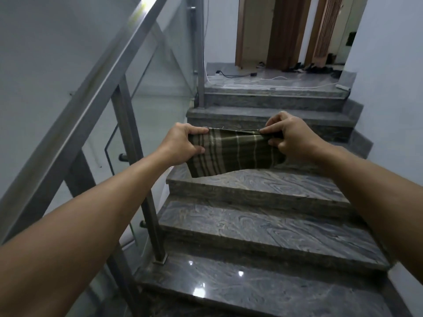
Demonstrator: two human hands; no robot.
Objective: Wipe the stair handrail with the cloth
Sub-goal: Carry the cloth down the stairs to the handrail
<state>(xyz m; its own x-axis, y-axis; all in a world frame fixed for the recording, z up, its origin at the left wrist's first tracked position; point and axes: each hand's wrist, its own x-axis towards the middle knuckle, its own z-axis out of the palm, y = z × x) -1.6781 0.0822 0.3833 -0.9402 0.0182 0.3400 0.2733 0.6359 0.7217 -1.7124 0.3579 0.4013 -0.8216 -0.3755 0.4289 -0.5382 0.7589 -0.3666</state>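
Fingers: both hands pinch the top corners of the cloth (233, 152)
Left hand (183, 143): grips left corner
Right hand (290, 136): grips right corner
Cloth: dark, striped, stretched flat in air over the stairs (263, 227)
Handrail (96, 85): metal, at left, apart from cloth

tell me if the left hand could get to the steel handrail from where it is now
Probably yes. The left hand is beside the handrail with only open air between them, but it's gripping the striped cloth along with the right hand, so the cloth comes along.
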